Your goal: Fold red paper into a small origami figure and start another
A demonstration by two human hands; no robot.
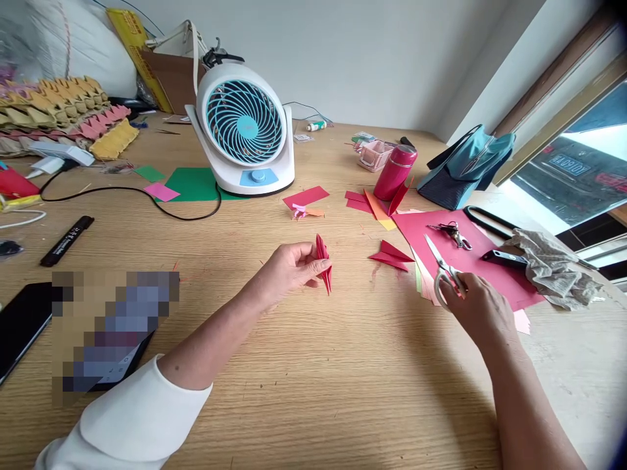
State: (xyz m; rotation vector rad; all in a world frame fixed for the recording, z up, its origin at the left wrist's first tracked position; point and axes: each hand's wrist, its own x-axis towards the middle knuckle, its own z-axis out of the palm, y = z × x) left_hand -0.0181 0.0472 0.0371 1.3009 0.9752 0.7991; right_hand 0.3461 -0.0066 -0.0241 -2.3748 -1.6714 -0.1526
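Between the thumb and fingers of my left hand (296,271) is a small folded red paper piece (324,264), held upright above the table. At the right, my right hand (477,307) has its fingers at the handles of the scissors (443,271), whose blades point away from me over the red paper sheets (470,238). Part of the handles is hidden by the fingers. Another folded red paper piece (392,254) lies on the table between the two hands.
A white and blue fan (247,127) stands at the back, near green paper (191,185). A pink-red bottle (396,173) and a teal bag (465,163) stand back right. Crumpled cloth (553,267) lies far right. Left are a black marker (67,241) and a phone (22,320).
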